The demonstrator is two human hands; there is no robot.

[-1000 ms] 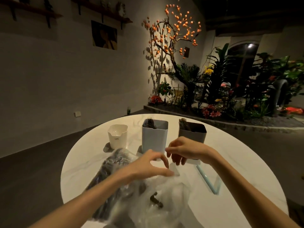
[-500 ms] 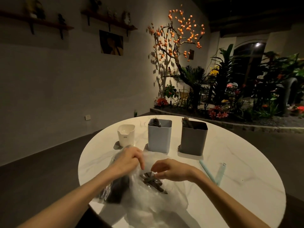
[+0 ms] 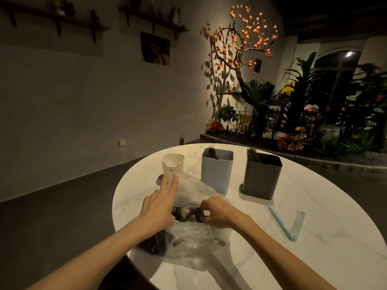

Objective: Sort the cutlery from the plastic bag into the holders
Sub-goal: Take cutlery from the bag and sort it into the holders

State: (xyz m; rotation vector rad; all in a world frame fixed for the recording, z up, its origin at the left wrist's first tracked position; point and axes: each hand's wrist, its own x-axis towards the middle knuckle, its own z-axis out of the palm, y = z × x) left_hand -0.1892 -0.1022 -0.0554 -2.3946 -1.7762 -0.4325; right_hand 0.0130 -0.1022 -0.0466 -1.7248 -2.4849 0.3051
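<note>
While my left hand (image 3: 159,204) lifts the plastic bag (image 3: 192,191) flap with straight fingers, my right hand (image 3: 217,212) pinches its mouth over the dark cutlery (image 3: 186,215).

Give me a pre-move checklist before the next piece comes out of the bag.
1. Bag mouth open: ok. Left hand lifts the flap of the plastic bag with straight fingers.
2. Cutlery exposed: ok. Dark pieces show in the opening.
3. Piece gripped: cannot tell. Right hand has its fingers curled at the opening; whether they hold cutlery or plastic is unclear.
4. Holders upright: ok. White holder, blue holder and grey holder all stand.
5. Room in holders: cannot tell. Blue and grey show utensil tips; their fill is hidden.
</note>
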